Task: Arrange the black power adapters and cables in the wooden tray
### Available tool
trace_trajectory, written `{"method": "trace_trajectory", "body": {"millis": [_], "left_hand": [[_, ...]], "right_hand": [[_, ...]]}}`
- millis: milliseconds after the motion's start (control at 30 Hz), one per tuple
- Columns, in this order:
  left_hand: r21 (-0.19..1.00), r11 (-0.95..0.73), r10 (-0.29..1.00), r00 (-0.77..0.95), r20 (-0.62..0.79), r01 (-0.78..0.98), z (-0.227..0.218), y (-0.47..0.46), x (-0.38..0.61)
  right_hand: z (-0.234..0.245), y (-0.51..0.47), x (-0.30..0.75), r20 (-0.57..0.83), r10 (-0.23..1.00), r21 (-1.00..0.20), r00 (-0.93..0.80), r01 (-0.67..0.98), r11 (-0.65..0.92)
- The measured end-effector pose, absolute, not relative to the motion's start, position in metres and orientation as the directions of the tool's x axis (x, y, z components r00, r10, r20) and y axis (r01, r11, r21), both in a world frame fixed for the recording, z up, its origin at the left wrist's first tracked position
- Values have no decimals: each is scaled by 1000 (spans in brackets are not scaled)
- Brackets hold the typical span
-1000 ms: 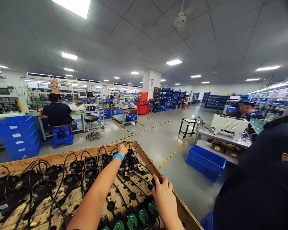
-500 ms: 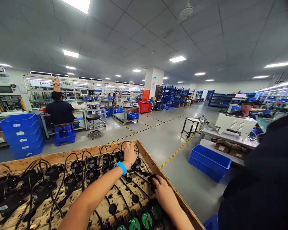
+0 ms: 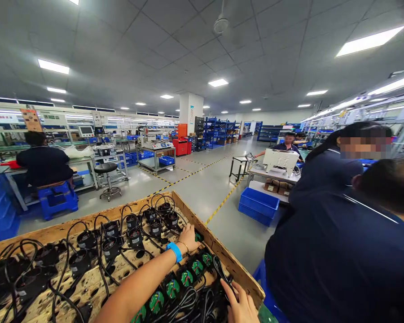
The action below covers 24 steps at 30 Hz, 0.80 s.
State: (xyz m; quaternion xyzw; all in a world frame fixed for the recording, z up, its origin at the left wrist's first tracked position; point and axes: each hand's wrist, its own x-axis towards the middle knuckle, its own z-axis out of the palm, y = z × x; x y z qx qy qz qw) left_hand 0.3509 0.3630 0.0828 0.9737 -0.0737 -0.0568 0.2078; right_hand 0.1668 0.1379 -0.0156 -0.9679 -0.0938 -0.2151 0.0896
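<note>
A wooden crate [image 3: 222,251] in front of me holds a perforated board with several black motors [image 3: 134,235] and their looped cables. A row of green-topped motors [image 3: 186,278] lies along its near right side. My left hand [image 3: 188,237], with a blue wristband, is closed round a green-topped motor [image 3: 198,236] by the crate's right wall. My right hand [image 3: 240,306] is low at the frame's bottom edge, its fingers pinched on a black cable [image 3: 220,271] at the crate's near corner.
A person in a dark blue shirt [image 3: 336,255] stands close on my right, with another behind. Blue bins [image 3: 258,204] sit on the floor beyond the crate. A seated person [image 3: 43,163] works at a bench on the left, beside a stool [image 3: 109,172].
My left hand has drawn back from the crate's far end to the right wall and closed on a green-topped motor. My right hand dropped lower. The view swung right, bringing the co-workers in.
</note>
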Motion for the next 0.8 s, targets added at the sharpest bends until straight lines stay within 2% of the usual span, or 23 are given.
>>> {"method": "trace_trajectory", "body": {"millis": [167,367,467,533,600,667,733,800], "left_hand": [[417,-908,-111,981,-159,-35,90,367,358],[429,-902,-144,974,-174,-57,96,370,354],[414,-907,-162,973,-165,-81,97,369,353],[403,-911,-169,972,-166,-90,97,368,354],[398,-912,-177,970,-166,-99,96,368,355],[397,-912,-175,972,-157,-101,94,368,354],[403,-910,-162,978,-127,-99,92,369,351],[412,-906,-144,986,-79,-99,90,371,346]], "right_hand": [[39,133,171,280,182,-287,943,263,-921],[95,142,170,279,81,-452,957,205,-868],[109,156,169,287,44,-470,957,181,-864],[108,166,166,301,36,-419,953,166,-892],[98,176,162,302,100,-342,948,206,-917],[85,183,155,237,219,-306,947,287,-908],[73,187,149,158,286,-339,945,324,-883],[67,188,145,158,300,-391,941,338,-856]]}}
